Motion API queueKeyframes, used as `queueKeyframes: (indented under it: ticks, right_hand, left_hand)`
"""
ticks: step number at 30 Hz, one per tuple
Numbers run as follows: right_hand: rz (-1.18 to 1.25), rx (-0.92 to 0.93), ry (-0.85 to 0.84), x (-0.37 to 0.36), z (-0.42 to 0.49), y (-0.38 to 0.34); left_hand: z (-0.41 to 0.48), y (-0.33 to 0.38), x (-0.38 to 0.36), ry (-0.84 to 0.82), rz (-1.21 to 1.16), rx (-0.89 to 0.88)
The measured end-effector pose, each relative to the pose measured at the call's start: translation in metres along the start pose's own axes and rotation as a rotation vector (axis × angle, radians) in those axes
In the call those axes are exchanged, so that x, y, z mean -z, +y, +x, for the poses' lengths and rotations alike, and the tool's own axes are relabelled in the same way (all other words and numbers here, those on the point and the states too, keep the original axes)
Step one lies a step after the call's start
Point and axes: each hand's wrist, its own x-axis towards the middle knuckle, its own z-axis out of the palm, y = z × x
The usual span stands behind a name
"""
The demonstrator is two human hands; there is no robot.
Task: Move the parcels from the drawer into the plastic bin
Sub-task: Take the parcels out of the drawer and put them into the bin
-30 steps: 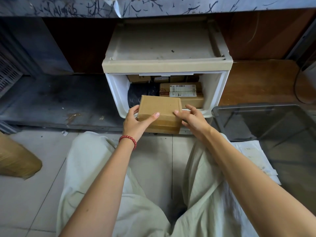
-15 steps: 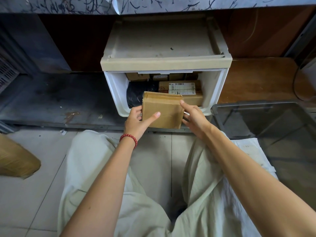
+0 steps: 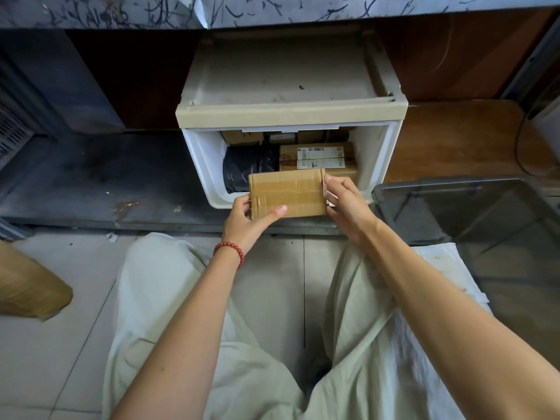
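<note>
1. Left hand (image 3: 251,218): gripping the left end of the cardboard parcel (image 3: 288,194), thumb laid across the near taped face, fingers curled behind. Wrist bent upward, forearm rising from near left, red bead bracelet (image 3: 229,251) at the wrist.
2. Cardboard parcel: held in the air between both hands, just at the near lip of the drawer (image 3: 203,159) and in front of its contents. Long edge level, broad face tipped toward the viewer. Two-ended hold judged a means of lifting out squarely, without dragging on the neighbours.
3. Right hand (image 3: 348,204): pinching the right end of the same parcel, fingertips at the upper right corner, palm turned inward. Forearm reaching in from near right, wrist almost straight.
4. Drawer, open below the beige cabinet top (image 3: 291,112): black-wrapped parcel (image 3: 248,171) at left, labelled box (image 3: 318,156) at right, touching; smaller boxes farther back, in shadow. Tight packing, hence probably front row first.
5. Plastic bin (image 3: 454,184): dark, translucent, on the floor at right, just beside the drawer; contents not made out. Set close, presumably for a short rightward carry. Deposit not yet done.
</note>
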Motion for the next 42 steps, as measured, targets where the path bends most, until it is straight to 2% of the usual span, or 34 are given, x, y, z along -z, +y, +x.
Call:
queueKeyframes:
  ticks: [6, 10, 15, 20, 25, 30, 34, 36, 39, 42]
  right_hand:
    - [0.029, 0.032, 0.092, 0.001, -0.001, -0.001]
    - [0.06, 0.088, 0.056, 0.011, -0.007, -0.017]
    - [0.108, 0.161, 0.07, 0.05, -0.023, -0.042]
    - [0.162, 0.197, 0.117, 0.109, -0.055, -0.066]
    - [0.057, 0.137, 0.325, 0.175, -0.09, -0.069]
    - [0.212, 0.04, 0.535, 0.243, -0.13, -0.043]
    - [0.313, -0.022, 0.605, 0.278, -0.153, -0.015]
    - [0.326, -0.056, 0.638, 0.294, -0.163, -0.001]
    - [0.275, -0.131, 0.638, 0.318, -0.172, 0.026]
    - [0.151, -0.276, 0.641, 0.336, -0.177, 0.055]
  left_hand:
    - [-0.001, 0.01, -0.007, 0.039, -0.018, -0.042]
    - [0.007, 0.026, -0.013, 0.035, -0.013, -0.088]
    - [0.01, 0.057, -0.042, -0.054, -0.083, -0.137]
    - [0.006, 0.084, -0.102, -0.126, -0.065, -0.173]
    - [-0.01, 0.101, -0.176, -0.312, 0.023, -0.206]
    - [-0.028, 0.106, -0.242, -0.57, 0.264, -0.353]
    - [-0.042, 0.097, -0.286, -0.709, 0.476, -0.442]
    - [-0.046, 0.09, -0.305, -0.772, 0.675, -0.508]
    - [-0.052, 0.073, -0.323, -0.737, 0.982, -0.726]
    - [-0.053, 0.049, -0.325, -0.641, 1.062, -0.866]
